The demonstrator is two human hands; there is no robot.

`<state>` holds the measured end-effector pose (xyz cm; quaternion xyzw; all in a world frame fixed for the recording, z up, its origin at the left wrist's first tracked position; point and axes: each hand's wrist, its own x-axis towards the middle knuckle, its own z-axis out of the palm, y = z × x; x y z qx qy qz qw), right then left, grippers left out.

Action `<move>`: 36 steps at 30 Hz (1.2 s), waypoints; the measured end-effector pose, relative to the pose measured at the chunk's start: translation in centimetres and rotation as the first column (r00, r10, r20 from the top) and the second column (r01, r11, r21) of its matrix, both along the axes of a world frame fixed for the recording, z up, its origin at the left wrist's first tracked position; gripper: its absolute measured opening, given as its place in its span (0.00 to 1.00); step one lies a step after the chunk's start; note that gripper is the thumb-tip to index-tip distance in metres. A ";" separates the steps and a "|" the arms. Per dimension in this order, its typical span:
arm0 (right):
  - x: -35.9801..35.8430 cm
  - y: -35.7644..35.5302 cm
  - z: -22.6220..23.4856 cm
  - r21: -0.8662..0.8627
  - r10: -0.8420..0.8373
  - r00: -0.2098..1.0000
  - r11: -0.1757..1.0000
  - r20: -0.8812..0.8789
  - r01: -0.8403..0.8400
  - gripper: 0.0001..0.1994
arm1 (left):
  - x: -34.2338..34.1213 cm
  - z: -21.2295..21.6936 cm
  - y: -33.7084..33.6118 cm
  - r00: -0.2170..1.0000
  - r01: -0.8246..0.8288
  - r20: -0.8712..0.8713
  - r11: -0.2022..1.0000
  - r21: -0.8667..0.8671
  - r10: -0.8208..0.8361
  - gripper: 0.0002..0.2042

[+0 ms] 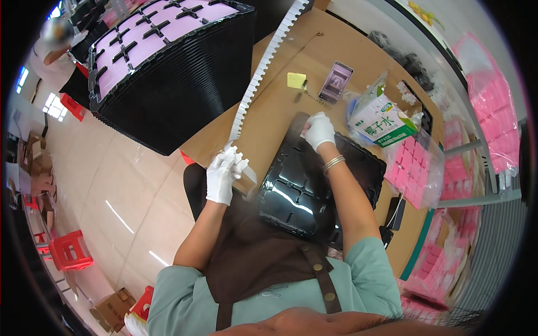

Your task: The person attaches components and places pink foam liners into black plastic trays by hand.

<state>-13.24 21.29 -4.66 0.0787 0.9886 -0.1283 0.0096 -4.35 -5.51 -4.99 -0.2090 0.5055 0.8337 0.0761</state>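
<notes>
Both my hands wear white gloves. My left hand (222, 175) is closed, with a small white notched piece (241, 162) between its fingers, at the table's left edge. Just beyond it, a long white strip with a toothed edge (258, 84) runs away along the table. My right hand (319, 131) is closed over the far edge of a shiny black plastic tray (291, 190) with moulded compartments. What its fingertips grip is too small or hidden to make out. The tray lies in front of me, partly covered by my right forearm.
A tall stack of black trays (185, 84) with pink contents stands at the left. On the brown table (269, 120) are a phone (336, 82), yellow notes (296, 80), a marker (301, 91), an open green-and-white carton (381, 115) and a bagged pink tray (408, 168). A person (56, 56) is far left.
</notes>
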 end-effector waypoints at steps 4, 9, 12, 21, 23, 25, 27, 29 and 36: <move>0.3 -0.6 0.5 -0.175 -0.138 0.986 0.977 -0.096 0.120 0.14 | 0.0 -0.1 0.7 0.996 0.021 -0.082 1.000 0.005 -0.020 0.12; 7.6 -7.2 1.9 -0.860 0.168 0.985 0.495 -0.044 -0.123 0.11 | 0.8 0.5 1.4 0.993 0.053 -0.103 0.996 -0.066 -0.059 0.09; 10.1 -9.7 1.7 -0.988 0.121 0.992 0.154 0.030 0.011 0.05 | 1.5 1.4 2.0 0.992 0.060 -0.110 0.995 -0.085 -0.069 0.06; 12.7 -8.9 2.3 -0.910 0.018 0.997 0.409 0.078 0.064 0.04 | 1.0 0.7 2.3 0.956 0.275 -0.001 0.892 0.358 -0.295 0.11; 13.4 -8.8 2.7 -0.877 0.007 0.996 0.473 -0.093 -0.085 0.04 | 1.1 0.2 2.5 0.955 0.281 -0.012 0.886 0.368 -0.298 0.11; 14.2 -8.5 3.0 -0.816 0.012 0.967 0.535 -0.254 -0.221 0.05 | 1.2 0.7 2.7 0.979 0.182 0.026 0.922 0.341 -0.203 0.10; 14.7 -7.4 3.4 -0.764 0.058 0.971 0.606 -0.233 -0.220 0.05 | 0.7 -0.1 1.8 0.995 0.101 -0.013 0.961 0.256 -0.101 0.09; 15.2 -6.9 2.4 -0.629 0.117 0.977 0.750 -0.180 -0.206 0.05 | 0.4 -0.6 0.7 0.997 0.071 -0.031 0.989 0.132 -0.067 0.09; 15.4 -9.4 0.8 -0.266 0.170 0.985 0.952 0.039 -0.154 0.07 | 1.3 -0.8 0.7 0.999 0.038 -0.026 0.999 0.028 -0.038 0.07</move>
